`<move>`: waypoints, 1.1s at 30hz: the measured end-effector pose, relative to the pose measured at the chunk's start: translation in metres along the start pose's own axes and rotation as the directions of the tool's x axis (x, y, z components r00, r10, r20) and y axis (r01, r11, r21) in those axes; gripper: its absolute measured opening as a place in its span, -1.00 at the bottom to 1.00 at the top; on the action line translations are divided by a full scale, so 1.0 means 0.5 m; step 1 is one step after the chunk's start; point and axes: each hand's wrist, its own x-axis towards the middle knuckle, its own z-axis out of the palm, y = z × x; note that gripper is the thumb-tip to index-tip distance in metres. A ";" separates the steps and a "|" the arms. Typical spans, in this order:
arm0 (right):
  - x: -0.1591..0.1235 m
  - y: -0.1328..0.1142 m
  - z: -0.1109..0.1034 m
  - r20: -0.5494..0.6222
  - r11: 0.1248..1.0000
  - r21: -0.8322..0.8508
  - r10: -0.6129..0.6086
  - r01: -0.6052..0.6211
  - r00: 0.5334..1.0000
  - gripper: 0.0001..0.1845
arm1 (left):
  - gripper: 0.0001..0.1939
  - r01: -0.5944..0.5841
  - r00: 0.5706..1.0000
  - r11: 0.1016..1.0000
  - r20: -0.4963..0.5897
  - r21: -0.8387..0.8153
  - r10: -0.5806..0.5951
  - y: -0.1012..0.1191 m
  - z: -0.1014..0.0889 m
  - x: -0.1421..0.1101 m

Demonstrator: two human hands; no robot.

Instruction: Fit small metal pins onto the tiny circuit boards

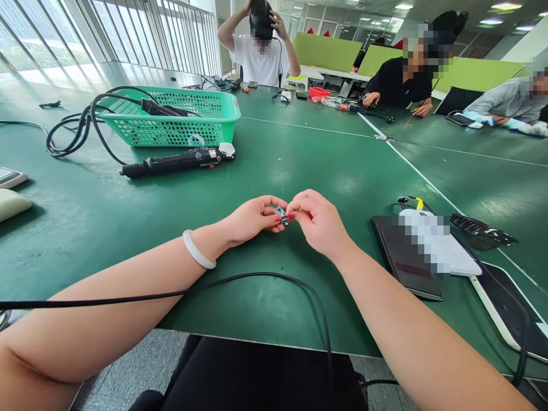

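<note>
Between my two hands, just above the green table (pixel 274 319), is a small silvery metal part (pixel 281 213), too small to name its kind. My left hand (pixel 257 220) grips it between thumb and fingers; a white bangle (pixel 197 250) circles that wrist. From the other side, the thumb and forefinger of my right hand (pixel 319 222) are pinched together at the part's right edge. Whether a second piece sits in that pinch is hidden by the fingertips.
Beyond my left hand lie a black electric screwdriver (pixel 177 161) and a green plastic basket (pixel 171 128) with cables. On the right are a dark tablet-like device (pixel 411 262), a white blurred item (pixel 440 242) and glasses (pixel 483 231). A black cable (pixel 257 274) crosses near me. Other people sit opposite.
</note>
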 end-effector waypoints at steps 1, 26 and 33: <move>-0.001 0.001 0.001 0.014 1.000 0.011 -0.020 0.020 1.000 -0.78 | -0.82 -0.008 1.000 1.000 0.026 -0.009 0.008 -0.001 -0.001 -0.001; -0.004 0.010 -0.010 0.086 0.987 0.163 -0.016 0.002 0.996 -0.82 | -0.85 0.165 0.952 0.962 0.291 -0.216 -0.098 -0.001 -0.018 -0.008; -0.004 0.002 -0.009 0.100 0.992 0.121 0.027 -0.039 0.995 -0.86 | -0.85 0.127 0.958 0.977 0.277 -0.174 -0.075 -0.003 -0.019 -0.005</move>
